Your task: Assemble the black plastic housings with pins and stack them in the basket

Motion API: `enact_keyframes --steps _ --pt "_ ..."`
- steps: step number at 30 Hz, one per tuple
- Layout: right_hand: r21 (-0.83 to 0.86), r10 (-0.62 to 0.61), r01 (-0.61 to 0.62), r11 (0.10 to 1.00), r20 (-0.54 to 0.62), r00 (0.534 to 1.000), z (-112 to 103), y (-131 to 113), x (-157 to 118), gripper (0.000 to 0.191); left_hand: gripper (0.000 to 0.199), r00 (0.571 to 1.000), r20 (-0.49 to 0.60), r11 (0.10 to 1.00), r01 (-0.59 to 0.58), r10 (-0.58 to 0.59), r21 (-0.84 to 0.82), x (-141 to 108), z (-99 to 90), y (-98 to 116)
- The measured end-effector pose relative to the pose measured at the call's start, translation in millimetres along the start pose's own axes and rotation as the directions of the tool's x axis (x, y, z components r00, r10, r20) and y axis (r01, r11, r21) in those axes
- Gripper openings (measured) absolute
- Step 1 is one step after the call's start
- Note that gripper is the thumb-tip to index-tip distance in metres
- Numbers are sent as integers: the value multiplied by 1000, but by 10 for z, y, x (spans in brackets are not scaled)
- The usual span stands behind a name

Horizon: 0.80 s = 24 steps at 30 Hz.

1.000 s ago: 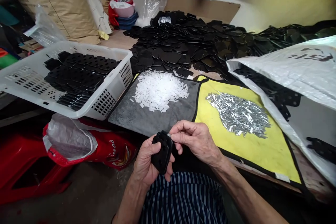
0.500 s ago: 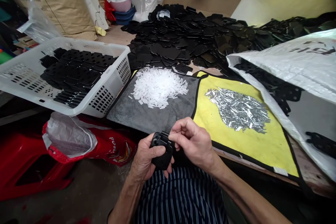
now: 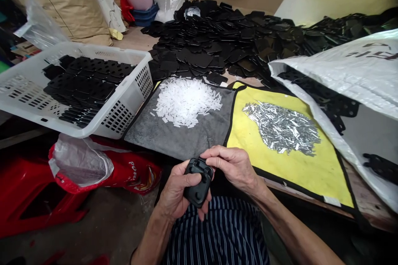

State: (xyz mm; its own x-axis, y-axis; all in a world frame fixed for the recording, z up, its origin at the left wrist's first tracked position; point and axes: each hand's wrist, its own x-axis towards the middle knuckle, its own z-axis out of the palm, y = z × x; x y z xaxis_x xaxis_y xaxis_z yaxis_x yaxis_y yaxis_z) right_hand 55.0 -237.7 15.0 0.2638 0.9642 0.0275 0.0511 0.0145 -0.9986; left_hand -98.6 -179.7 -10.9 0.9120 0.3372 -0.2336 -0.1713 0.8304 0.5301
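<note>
In the head view, the left hand [image 3: 174,192] grips a black plastic plate [image 3: 198,194] above the lap, its thumb covering part of the face. The right hand [image 3: 234,167] curls over the plate's far edge, its fingertips hiding any small piece, just short of the grey towel [image 3: 177,143]

Held black plastic piece [image 3: 199,192]: back face hidden by the left hand [image 3: 177,190], top edge partly hidden by the right hand [image 3: 234,169], whose exact contact at the fingertips [image 3: 211,155] cannot be told. Measured from the hands, white strips [image 3: 186,101] at 12 o'clock and silver strips [image 3: 281,127] at 2 o'clock are too small to tell singly. White woven sack [image 3: 342,74] at 2 o'clock, partly covering black pieces [image 3: 329,103], is cut off by the right edge; white plastic basket [image 3: 93,47] at 10 o'clock and red stool [image 3: 31,198] at 9 o'clock, by the left edge.
</note>
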Motion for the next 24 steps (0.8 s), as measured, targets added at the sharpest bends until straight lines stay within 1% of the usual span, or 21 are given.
enact_keyframes --steps 2,4,6,8,10,12,14,16,19,24 --pt "84 118 -113 990 -63 991 11 -20 -34 15 17 994 -96 997 -41 47 70 20 55 19" --pt "148 203 -190 971 -73 977 39 -67 -82 19 19 977 -187 984 -70 101 163 33 114 37" --pt "176 255 -240 955 -67 965 91 -108 -137 23 21 950 -269 960 -88 161 266 35 163 41" --pt "191 284 -260 946 -107 953 154 -120 -191 26 23 924 -322 935 -88 206 344 29 193 25" --pt "207 311 -280 937 -133 941 205 -102 -235 28 28 918 -335 927 -80 211 366 17 201 -6" --pt "208 334 -307 929 -110 936 229 -71 -266 30 35 938 -295 941 -81 184 329 -3 194 -37" --pt "198 348 -328 924 -78 934 230 -42 -284 29 32 956 -245 949 -83 162 305 -28 184 -55" --pt "199 358 -337 920 -78 930 223 -23 -295 29 25 960 -229 942 -78 159 327 -54 180 -60" --pt "198 352 -331 923 -84 932 217 -13 -308 28 28 942 -285 923 -56 175 381 -79 179 -59" --pt "95 271 -264 960 -78 959 201 -11 -327 24 24 880 -429 904 -1 203 427 -70 167 -86"
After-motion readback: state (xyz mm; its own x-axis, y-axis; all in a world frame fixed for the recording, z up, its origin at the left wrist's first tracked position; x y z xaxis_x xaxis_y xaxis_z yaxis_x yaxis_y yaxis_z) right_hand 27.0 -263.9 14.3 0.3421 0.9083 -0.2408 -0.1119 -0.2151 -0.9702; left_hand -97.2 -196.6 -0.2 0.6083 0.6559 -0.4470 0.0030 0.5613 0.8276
